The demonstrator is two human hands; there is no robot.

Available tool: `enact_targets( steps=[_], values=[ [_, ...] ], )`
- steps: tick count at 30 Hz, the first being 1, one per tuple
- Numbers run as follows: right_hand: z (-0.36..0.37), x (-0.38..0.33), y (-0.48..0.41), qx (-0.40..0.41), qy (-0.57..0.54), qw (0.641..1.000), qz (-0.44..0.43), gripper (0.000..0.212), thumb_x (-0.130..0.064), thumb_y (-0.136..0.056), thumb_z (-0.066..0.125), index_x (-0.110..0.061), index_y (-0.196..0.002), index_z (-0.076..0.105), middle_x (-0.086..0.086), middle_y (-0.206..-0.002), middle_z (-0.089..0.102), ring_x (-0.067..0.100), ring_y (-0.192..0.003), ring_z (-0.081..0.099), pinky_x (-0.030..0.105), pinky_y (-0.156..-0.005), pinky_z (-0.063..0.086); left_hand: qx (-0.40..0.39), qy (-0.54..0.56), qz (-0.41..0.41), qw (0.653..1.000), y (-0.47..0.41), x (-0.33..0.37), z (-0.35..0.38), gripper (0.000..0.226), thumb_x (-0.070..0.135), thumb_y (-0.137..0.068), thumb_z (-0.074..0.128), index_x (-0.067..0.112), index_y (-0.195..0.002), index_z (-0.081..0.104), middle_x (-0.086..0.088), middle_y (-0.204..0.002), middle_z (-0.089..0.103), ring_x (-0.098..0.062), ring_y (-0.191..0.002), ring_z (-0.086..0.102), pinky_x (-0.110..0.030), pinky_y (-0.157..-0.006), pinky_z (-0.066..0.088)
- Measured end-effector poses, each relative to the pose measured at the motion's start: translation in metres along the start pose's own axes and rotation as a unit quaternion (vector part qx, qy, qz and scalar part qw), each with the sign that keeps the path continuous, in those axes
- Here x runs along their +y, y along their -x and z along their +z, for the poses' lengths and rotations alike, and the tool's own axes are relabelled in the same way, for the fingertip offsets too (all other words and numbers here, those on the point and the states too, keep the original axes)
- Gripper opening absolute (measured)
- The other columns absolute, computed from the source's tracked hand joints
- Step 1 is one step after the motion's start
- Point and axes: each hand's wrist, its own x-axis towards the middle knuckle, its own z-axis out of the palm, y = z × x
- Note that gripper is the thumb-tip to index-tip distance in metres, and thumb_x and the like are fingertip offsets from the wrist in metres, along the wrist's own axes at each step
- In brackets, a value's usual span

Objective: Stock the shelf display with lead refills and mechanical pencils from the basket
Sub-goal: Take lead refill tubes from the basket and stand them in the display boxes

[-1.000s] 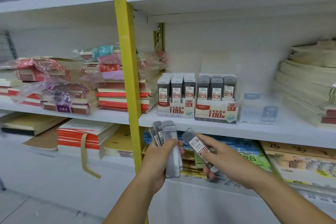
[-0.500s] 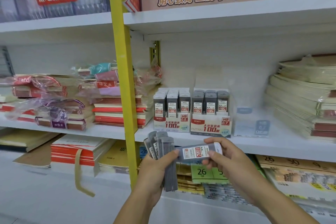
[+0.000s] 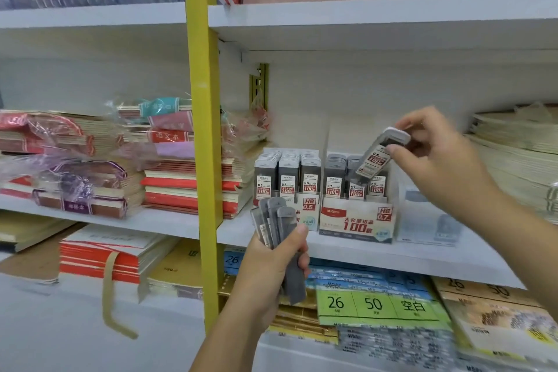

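Lead refill case [image 3: 376, 157] was pinched at its cap by the right hand [image 3: 434, 154], tilted bottom-down over the HB 0.7 display box [image 3: 356, 220] on the shelf [image 3: 422, 257], I'd guess to slot it in, while the left hand [image 3: 271, 263] clutched the spare refills [image 3: 277, 223] fanned for easy picking.

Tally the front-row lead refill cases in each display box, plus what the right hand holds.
Front-row grey plastic lead refill cases in the red-and-white cardboard HB 0.5 display box: 3
Front-row grey cases in the matching HB 0.7 display box: 3
White-capped grey refill case in the grip of the right hand: 1
Total: 7
Bundle in the left hand: overlapping, uncounted.
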Motion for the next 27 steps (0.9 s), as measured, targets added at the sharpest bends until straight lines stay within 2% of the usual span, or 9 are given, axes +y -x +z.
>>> enact_targets(
  steps=[2, 4, 10, 13, 16, 19, 22, 24, 27],
  values=[
    [0.004, 0.01, -0.014, -0.039, 0.061, 0.997, -0.014, 0.03, -0.017, -0.087, 0.068, -0.038, -0.093, 0.048, -0.017, -0.084, 0.065, 0.004, -0.077, 0.063, 0.024, -0.067, 0.047, -0.015, 0.002, -0.008, 1.0, -0.004, -0.003, 0.001, 0.056, 0.054, -0.062, 0.083, 0.013, -0.093, 0.06, -0.004, -0.068, 0.061, -0.016, -0.06, 0.058, -0.03, -0.061, 0.052],
    [0.011, 0.02, -0.022, -0.072, 0.092, 0.993, -0.011, 0.031, -0.017, -0.085, 0.07, -0.039, -0.09, 0.049, -0.019, -0.083, 0.062, -0.003, -0.076, 0.059, 0.019, -0.065, 0.044, -0.035, 0.001, -0.024, 0.999, -0.007, -0.006, 0.001, 0.053, 0.052, -0.066, 0.087, 0.016, -0.095, 0.06, -0.005, -0.071, 0.063, -0.016, -0.064, 0.06, -0.033, -0.067, 0.051],
    [0.03, 0.034, -0.033, -0.126, 0.109, 0.986, -0.003, 0.031, -0.019, -0.082, 0.073, -0.043, -0.082, 0.053, -0.016, -0.092, 0.052, -0.001, -0.076, 0.056, 0.014, -0.064, 0.037, -0.07, 0.041, -0.046, 0.996, -0.015, -0.016, 0.003, 0.043, 0.024, -0.073, 0.082, 0.012, -0.109, 0.064, -0.005, -0.084, 0.07, -0.016, -0.079, 0.068, -0.031, -0.074, 0.057],
    [0.038, 0.038, -0.031, -0.164, 0.176, 0.971, 0.01, 0.02, -0.025, -0.087, 0.069, -0.035, -0.103, 0.064, -0.011, -0.095, 0.046, 0.002, -0.079, 0.051, 0.014, -0.065, 0.035, -0.071, 0.023, -0.038, 0.997, -0.011, -0.015, 0.004, 0.026, 0.033, -0.083, 0.074, 0.02, -0.105, 0.077, -0.005, -0.099, 0.077, -0.016, -0.091, 0.074, -0.025, -0.077, 0.058],
    [0.04, 0.035, -0.021, -0.124, 0.218, 0.968, 0.006, 0.032, -0.023, -0.091, 0.064, -0.023, -0.123, 0.063, -0.007, -0.097, 0.045, 0.01, -0.09, 0.049, 0.021, -0.079, 0.04, -0.077, 0.033, -0.027, 0.996, -0.007, -0.01, 0.006, 0.024, 0.031, -0.085, 0.068, 0.028, -0.107, 0.078, -0.002, -0.118, 0.075, -0.02, -0.108, 0.072, -0.032, -0.082, 0.06],
    [0.038, 0.022, 0.005, -0.051, 0.111, 0.992, 0.012, 0.024, -0.023, -0.094, 0.058, -0.026, -0.117, 0.065, -0.009, -0.096, 0.051, 0.003, -0.084, 0.05, 0.008, -0.072, 0.037, -0.074, 0.068, -0.027, 0.995, 0.0, -0.005, 0.012, 0.03, 0.025, -0.085, 0.069, 0.02, -0.113, 0.075, -0.005, -0.122, 0.074, -0.025, -0.112, 0.071, -0.035, -0.08, 0.061],
    [0.042, 0.007, 0.034, -0.13, -0.084, 0.984, 0.095, 0.018, -0.029, -0.093, 0.059, -0.041, -0.107, 0.062, -0.013, -0.09, 0.062, -0.003, -0.078, 0.058, 0.005, -0.063, 0.043, -0.077, 0.074, -0.027, 0.994, 0.003, 0.007, 0.02, 0.041, 0.021, -0.084, 0.07, 0.01, -0.124, 0.066, -0.011, -0.119, 0.074, -0.029, -0.109, 0.072, -0.037, -0.077, 0.062],
    [0.049, -0.003, 0.048, -0.19, -0.209, 0.951, 0.126, 0.031, -0.023, -0.091, 0.064, -0.039, -0.118, 0.059, -0.005, -0.092, 0.066, 0.001, -0.076, 0.064, 0.012, -0.069, 0.05, -0.084, 0.061, -0.026, 0.994, 0.002, 0.019, 0.024, 0.041, 0.019, -0.083, 0.071, 0.009, -0.122, 0.067, -0.015, -0.116, 0.075, -0.031, -0.106, 0.073, -0.037, -0.074, 0.062],
    [0.053, -0.006, 0.052, -0.177, -0.291, 0.93, 0.14, 0.045, -0.012, -0.087, 0.069, -0.038, -0.121, 0.058, 0.002, -0.094, 0.069, 0.016, -0.074, 0.069, 0.031, -0.076, 0.058, -0.094, 0.04, -0.026, 0.994, -0.001, 0.033, 0.028, 0.04, 0.017, -0.083, 0.071, 0.009, -0.122, 0.068, -0.019, -0.116, 0.074, -0.033, -0.105, 0.073, -0.037, -0.073, 0.062]
  ],
)
